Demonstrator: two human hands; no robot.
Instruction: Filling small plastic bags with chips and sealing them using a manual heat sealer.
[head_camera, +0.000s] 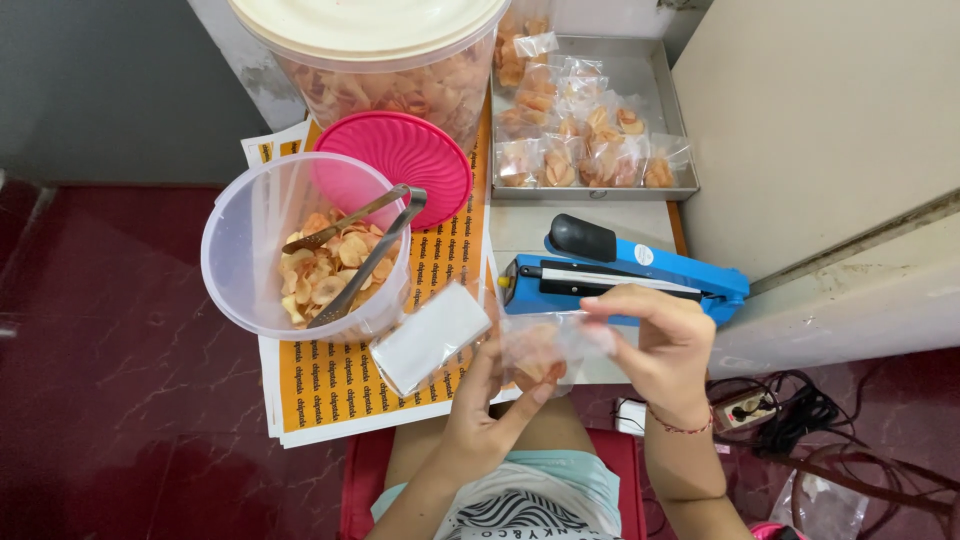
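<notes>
The big clear plastic tub with a cream lid (370, 40) stands at the desk's far edge, the blue heat sealer (625, 275) just beyond my hands. My left hand (480, 420) and right hand (665, 350) both pinch the small clear bag of orange chips (540, 350), fingers closed on its edges. I judge it light, slippery and crushable, best held by the film.

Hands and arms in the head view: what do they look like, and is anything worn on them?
Both forearms are bare, with no sleeves or gloves. The right hand has a thin red string bracelet around the wrist. The left hand shows no ring, watch or band. Fingernails look short and unpainted.
</notes>
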